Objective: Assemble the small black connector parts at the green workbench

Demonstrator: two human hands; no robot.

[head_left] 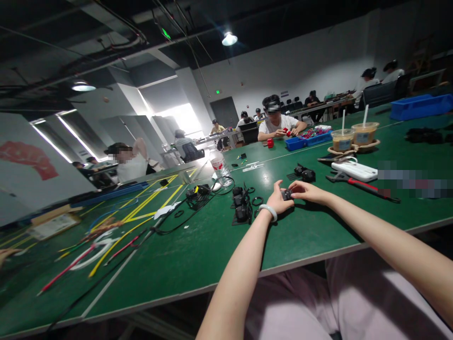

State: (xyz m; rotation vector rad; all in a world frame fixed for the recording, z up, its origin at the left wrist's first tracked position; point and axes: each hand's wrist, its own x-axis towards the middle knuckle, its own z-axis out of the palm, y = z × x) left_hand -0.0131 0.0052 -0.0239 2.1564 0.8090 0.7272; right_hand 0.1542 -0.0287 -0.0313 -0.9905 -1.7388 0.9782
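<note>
Both my hands meet over the green table [198, 245], near its front edge. My left hand [279, 200], with a pale bangle at the wrist, is closed around a small black part [286, 194]. From the other side my right hand [307, 192] pinches the same part. Its exact kind is too small to make out. Left of my hands stand black blocky parts [241, 203] with black rings [257, 201] beside them. Another black part [305, 173] lies just beyond my right hand.
Right of my hands lie red-handled pliers [368, 186], a white power bank-like box [355, 171] and two iced drinks [365, 133] in a carrier. A bottle [221, 170], black cables and coloured wires [116, 245] spread leftward. Across the table a person [278, 125] handles red parts near blue trays [307, 140].
</note>
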